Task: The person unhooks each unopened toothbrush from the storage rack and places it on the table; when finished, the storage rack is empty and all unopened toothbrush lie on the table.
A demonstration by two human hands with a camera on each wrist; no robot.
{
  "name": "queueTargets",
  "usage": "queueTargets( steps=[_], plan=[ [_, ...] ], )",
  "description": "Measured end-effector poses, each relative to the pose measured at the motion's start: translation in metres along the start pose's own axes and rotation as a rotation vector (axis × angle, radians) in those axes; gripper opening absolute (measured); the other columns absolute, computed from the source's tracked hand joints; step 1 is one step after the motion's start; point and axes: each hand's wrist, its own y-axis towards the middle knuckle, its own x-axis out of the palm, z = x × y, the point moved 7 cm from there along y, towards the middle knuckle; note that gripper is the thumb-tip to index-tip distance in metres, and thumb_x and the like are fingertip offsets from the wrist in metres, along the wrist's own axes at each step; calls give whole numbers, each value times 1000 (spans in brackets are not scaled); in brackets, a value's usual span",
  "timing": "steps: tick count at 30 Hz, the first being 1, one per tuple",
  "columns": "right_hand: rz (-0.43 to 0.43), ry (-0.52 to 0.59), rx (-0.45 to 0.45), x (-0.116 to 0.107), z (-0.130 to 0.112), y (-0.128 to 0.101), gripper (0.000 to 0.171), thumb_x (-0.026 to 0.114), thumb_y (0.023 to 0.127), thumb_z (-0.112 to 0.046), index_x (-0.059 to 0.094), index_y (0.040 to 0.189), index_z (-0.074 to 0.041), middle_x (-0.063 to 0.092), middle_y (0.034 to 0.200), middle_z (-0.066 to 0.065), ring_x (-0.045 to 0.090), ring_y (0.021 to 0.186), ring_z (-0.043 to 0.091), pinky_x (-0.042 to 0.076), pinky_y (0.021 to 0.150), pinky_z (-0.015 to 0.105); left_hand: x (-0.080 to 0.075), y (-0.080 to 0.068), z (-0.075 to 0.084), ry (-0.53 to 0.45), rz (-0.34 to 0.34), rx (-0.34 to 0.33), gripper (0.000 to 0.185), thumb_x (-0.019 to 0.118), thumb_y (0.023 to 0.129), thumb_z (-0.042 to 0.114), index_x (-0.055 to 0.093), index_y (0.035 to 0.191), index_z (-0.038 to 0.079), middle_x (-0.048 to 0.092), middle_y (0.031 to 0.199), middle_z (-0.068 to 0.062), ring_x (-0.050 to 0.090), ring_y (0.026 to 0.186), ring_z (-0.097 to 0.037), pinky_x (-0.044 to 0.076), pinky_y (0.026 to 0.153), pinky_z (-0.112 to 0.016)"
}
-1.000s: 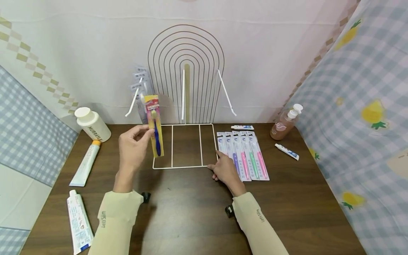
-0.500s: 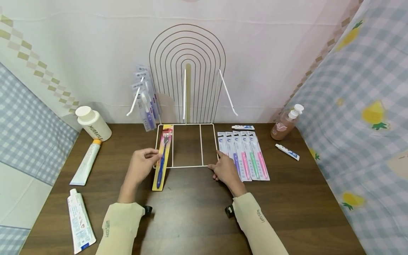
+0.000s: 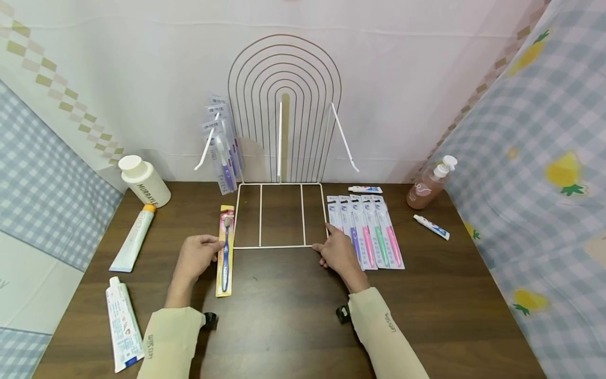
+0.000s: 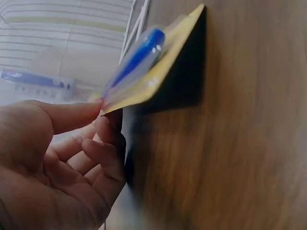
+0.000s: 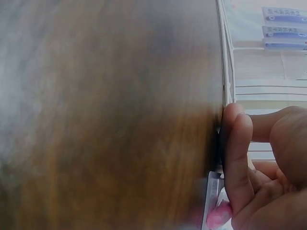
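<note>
My left hand [image 3: 196,258] pinches the left edge of a packaged toothbrush [image 3: 225,258], blue-handled on a yellow card. In the left wrist view the toothbrush pack [image 4: 153,67] tilts up from the table between thumb and fingertips. It is just left of a white wire display rack [image 3: 281,247] whose base lies flat on the table. My right hand [image 3: 340,252] grips the front right corner of that rack, thumb at the front bar and index finger along the side bar. Several packaged toothbrushes [image 3: 222,158] with purple handles hang on the rack's left prong.
Packaged toothbrushes [image 3: 369,231] lie in a row right of the rack. Small toothpaste tubes [image 3: 432,227] and a pump bottle [image 3: 427,185] are farther right. At left are a white bottle [image 3: 145,184] and large tubes [image 3: 125,321]. The middle prong [image 3: 280,142] and right prong [image 3: 344,137] jut forward.
My left hand has brought the yellow toothbrush pack down from beside the left prong, across the rack's base, then left to beside it. The right hand has stayed at the rack's corner.
</note>
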Motion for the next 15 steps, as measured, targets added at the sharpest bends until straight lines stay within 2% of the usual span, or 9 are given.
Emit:
queueTargets(
  steps=[4,7,10,13,15],
  plan=[
    [17,3,-41,-3,-9,-7,93,90,98,-14,38,171,13,71,63,5,66,43,16,50,43,34,-5,22,-35,54,-5,-32,23,80,104,21,84,108,-2,71,67,0,64,62,-16,47,56,-34],
    [21,-9,-31,-2,-8,-6,93,91,98,-16,39,172,10,71,62,3,66,43,14,50,43,32,-6,33,-50,89,-21,-54,26,81,105,25,85,112,1,73,71,-1,67,64,-18,51,58,-34],
    [17,-22,-15,0,-1,-1,94,91,99,-19,39,173,7,71,63,2,67,44,14,51,44,32,-4,36,-52,108,-12,-66,27,83,105,27,85,114,1,77,77,-2,71,65,-18,54,59,-34],
    [10,-31,7,3,7,5,95,91,100,-22,39,175,3,72,63,1,68,45,15,51,45,32,-5,31,-42,109,10,-83,29,84,104,25,84,119,0,80,80,-2,71,64,-17,54,58,-34],
    [9,-32,16,4,11,6,96,92,99,-23,39,176,1,73,64,1,69,46,15,52,46,32,-5,23,-30,100,20,-90,31,85,104,23,82,122,-2,80,80,-1,70,63,-16,53,58,-33]
  ],
)
